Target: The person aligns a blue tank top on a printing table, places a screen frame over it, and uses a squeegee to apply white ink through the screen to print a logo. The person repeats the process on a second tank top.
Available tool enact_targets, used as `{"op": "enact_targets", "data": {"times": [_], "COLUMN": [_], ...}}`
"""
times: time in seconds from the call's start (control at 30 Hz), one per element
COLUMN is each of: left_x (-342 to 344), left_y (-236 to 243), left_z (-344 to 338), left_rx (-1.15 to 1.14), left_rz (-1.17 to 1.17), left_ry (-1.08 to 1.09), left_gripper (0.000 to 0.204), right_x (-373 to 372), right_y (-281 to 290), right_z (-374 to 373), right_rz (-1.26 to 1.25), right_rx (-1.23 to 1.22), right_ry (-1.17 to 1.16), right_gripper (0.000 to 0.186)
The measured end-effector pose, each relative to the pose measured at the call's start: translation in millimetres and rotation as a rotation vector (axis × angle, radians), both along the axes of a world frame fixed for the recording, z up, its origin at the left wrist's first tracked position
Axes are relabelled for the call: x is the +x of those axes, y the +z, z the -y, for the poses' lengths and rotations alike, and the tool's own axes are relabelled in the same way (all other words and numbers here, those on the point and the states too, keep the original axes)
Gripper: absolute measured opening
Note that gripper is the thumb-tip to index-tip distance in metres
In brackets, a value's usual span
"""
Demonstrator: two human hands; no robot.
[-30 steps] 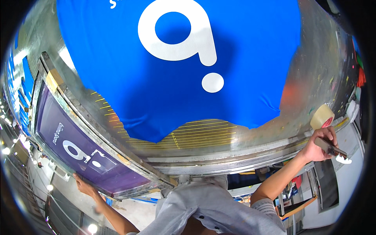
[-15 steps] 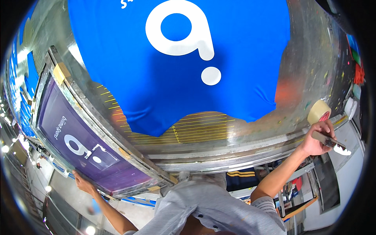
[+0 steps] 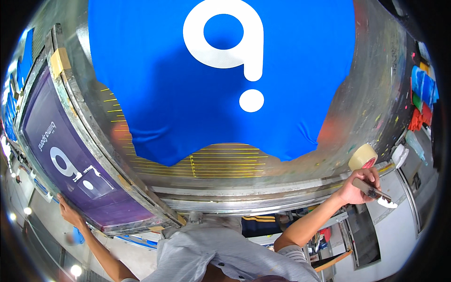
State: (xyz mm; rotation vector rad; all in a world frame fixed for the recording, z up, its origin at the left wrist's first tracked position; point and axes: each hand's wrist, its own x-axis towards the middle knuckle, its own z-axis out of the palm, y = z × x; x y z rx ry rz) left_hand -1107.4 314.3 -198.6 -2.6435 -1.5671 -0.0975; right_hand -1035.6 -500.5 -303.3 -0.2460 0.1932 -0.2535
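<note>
My left hand point(image 3: 71, 214) grips the outer edge of a tilted screen-printing frame point(image 3: 75, 101); part of its fingers is hidden at the rim. The purple mesh point(image 3: 42, 98) bears a pale stencil. In my right hand point(image 3: 353, 190) is a small squeegee point(image 3: 371, 189) with a dark blade and thick white ink at its end. A blue fabric piece point(image 3: 291, 61) lies flat on the printing table ahead, with a big white figure and a white dot on it. Close beyond my right hand stands a roll of cream tape point(image 3: 363, 157).
Yellow guide lines point(image 3: 225, 162) mark the table under the fabric. A metal rail point(image 3: 244, 199) runs along its near edge, before my body. Coloured cloths point(image 3: 423, 91) lie at far right. More blue pieces point(image 3: 23, 66) lie beyond the frame at far left.
The view has turned a little, so the frame, tape and both hands appear farther left. Both hands keep their holds on the frame and the squeegee.
</note>
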Motion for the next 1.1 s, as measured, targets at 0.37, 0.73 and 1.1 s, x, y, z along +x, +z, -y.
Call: {"op": "enact_targets", "data": {"times": [0.37, 0.73, 1.1], "left_x": [1.7, 12.2, -7.6], "left_y": [-0.3, 1.3, -3.2], "left_z": [2.0, 7.3, -5.1], "left_rx": [-0.031, -0.011, -0.578], "left_rz": [0.004, -0.019, 0.435], "left_ry": [0.015, -0.001, 0.035], "left_gripper": [0.072, 0.076, 0.054], "right_x": [0.0, 3.7, 3.3], "right_y": [0.9, 0.5, 3.6], "right_z": [-1.6, -0.8, -72.1], "right_rz": [-0.022, -0.020, -0.221], "right_rx": [0.014, 0.019, 0.131], "right_ry": [0.001, -0.016, -0.135], "right_gripper": [0.022, 0.021, 0.056]}}
